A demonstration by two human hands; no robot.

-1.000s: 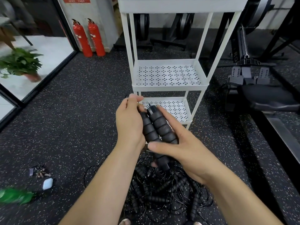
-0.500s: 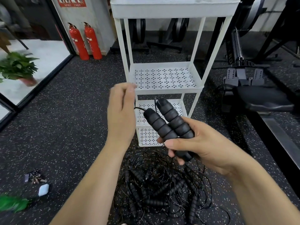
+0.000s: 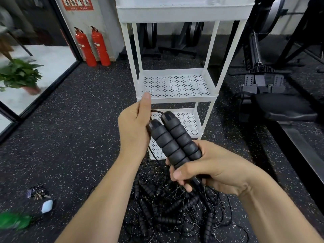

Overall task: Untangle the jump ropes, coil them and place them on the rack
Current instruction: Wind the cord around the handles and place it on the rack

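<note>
**Jump rope handles (image 3: 175, 142): paired grip ahead of coiling**

Held side by side and touching, tilted up and to the left, in the air in front of the rack (image 3: 177, 99). Gripped round the lower ends by the right hand (image 3: 208, 172), with fingers and thumb curled tight. Likely purpose: to keep both ends of one rope together as an anchor for the coil.

Pinched in the left hand (image 3: 134, 127), just beside the handle tops: the thin cord (image 3: 156, 112). Thumb raised, other fingers curled. Probably placed there to draw the cord out and lay the first loop.

Runs down from under the left hand toward the pile of tangled ropes (image 3: 175, 214). Lies on the floor (image 3: 78, 137) at the foot of the rack, directly below both hands.

Cannot tell whether the held rope is fully free of the pile.

Judged stage: one rope singled out, coil not yet begun, placement on the rack not yet done.

Pull the cord gently, as a snag could lift neighbouring ropes.
</note>
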